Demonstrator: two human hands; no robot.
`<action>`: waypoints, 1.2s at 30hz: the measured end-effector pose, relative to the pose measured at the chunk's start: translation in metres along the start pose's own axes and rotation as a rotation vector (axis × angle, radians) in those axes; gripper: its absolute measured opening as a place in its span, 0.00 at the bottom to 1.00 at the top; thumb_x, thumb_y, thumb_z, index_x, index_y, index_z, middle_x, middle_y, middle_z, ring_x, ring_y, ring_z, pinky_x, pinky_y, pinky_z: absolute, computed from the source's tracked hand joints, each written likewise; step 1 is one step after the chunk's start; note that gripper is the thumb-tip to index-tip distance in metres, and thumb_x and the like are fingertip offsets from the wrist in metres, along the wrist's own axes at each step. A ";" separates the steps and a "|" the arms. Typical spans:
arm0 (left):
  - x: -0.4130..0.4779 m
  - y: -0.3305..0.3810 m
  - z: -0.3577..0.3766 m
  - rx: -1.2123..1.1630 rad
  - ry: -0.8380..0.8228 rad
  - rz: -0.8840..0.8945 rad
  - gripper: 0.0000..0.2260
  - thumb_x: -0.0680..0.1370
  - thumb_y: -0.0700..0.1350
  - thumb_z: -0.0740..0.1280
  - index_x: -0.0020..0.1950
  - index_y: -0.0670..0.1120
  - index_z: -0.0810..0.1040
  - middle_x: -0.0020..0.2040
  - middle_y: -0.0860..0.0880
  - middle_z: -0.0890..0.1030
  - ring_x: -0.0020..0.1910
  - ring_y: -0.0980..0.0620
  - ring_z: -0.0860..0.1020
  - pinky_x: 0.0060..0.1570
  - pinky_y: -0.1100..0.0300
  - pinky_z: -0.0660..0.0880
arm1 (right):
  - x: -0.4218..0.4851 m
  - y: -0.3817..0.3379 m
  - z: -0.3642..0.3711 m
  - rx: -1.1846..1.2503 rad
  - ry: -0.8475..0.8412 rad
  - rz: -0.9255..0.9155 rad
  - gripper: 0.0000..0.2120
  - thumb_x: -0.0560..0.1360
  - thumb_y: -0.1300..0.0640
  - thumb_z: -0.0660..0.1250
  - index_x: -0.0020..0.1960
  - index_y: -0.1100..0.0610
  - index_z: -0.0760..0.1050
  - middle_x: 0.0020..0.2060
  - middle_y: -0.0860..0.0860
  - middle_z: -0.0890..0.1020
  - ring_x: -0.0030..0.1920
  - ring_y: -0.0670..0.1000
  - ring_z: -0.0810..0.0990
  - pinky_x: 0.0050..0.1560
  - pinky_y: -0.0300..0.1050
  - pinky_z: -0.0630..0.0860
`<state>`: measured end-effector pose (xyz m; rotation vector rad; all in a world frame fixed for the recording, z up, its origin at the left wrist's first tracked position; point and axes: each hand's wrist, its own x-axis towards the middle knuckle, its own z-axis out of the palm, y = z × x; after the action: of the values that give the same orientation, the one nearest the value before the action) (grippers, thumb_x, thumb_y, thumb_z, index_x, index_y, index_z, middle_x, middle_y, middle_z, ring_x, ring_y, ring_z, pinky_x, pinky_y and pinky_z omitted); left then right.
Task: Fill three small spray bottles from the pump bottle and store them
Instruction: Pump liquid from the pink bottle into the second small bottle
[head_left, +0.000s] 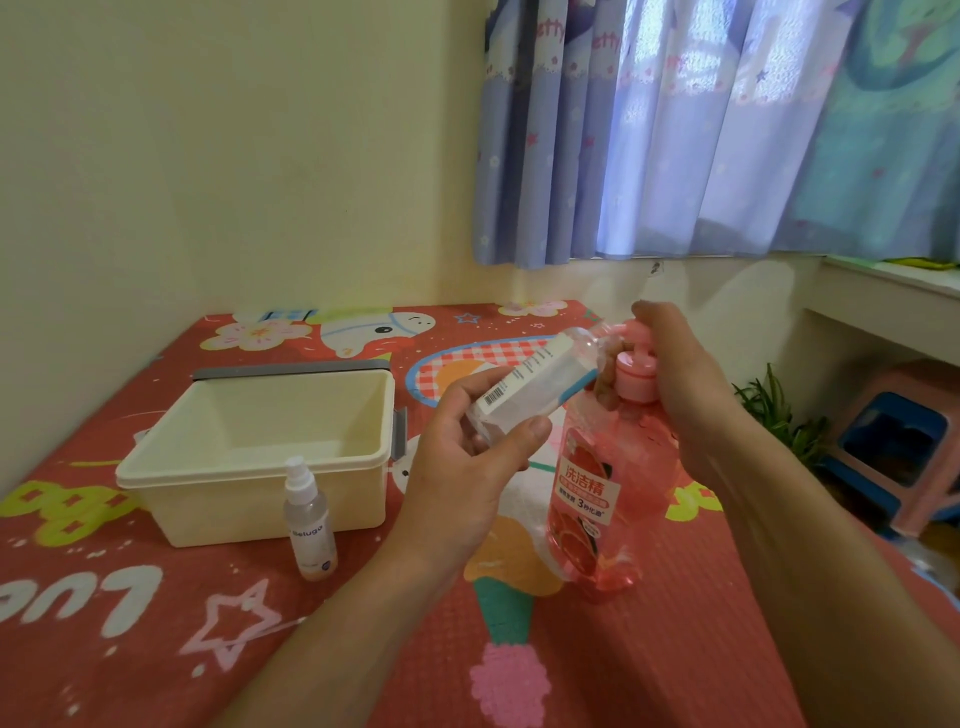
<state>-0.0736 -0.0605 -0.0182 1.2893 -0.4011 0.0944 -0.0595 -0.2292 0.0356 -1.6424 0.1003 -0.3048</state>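
Filling step: left hand (462, 467) clamped round tilted spray bottle (540, 384), mouth seemingly at nozzle of pump bottle (597, 493), right hand (680, 374) curled over its head; next needs steady, aligned presses.

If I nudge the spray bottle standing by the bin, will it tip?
Probably: the spray bottle is tall and narrow on a small base. It looks nearly empty, so likely light. Its smooth plastic may slip.
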 end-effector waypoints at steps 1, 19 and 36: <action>0.000 0.000 0.000 0.003 -0.001 0.003 0.17 0.73 0.41 0.73 0.58 0.55 0.76 0.55 0.49 0.81 0.53 0.44 0.81 0.44 0.65 0.79 | 0.000 0.000 0.000 0.004 0.002 0.010 0.28 0.78 0.39 0.55 0.32 0.58 0.75 0.26 0.57 0.77 0.29 0.53 0.71 0.31 0.46 0.66; 0.001 0.000 0.000 0.012 0.000 0.006 0.17 0.72 0.43 0.73 0.58 0.55 0.76 0.55 0.49 0.82 0.53 0.45 0.82 0.43 0.66 0.78 | 0.003 -0.001 -0.001 -0.042 -0.008 -0.007 0.25 0.79 0.44 0.53 0.33 0.59 0.74 0.24 0.56 0.77 0.25 0.50 0.72 0.31 0.45 0.65; 0.000 -0.002 -0.001 0.008 0.010 -0.013 0.17 0.73 0.41 0.73 0.57 0.57 0.76 0.55 0.49 0.82 0.54 0.45 0.81 0.44 0.65 0.78 | 0.001 -0.001 -0.001 -0.038 -0.009 -0.031 0.23 0.79 0.46 0.53 0.36 0.62 0.73 0.25 0.58 0.75 0.25 0.51 0.69 0.28 0.43 0.64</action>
<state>-0.0727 -0.0602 -0.0197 1.2989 -0.3840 0.0918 -0.0586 -0.2301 0.0365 -1.6837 0.0743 -0.3214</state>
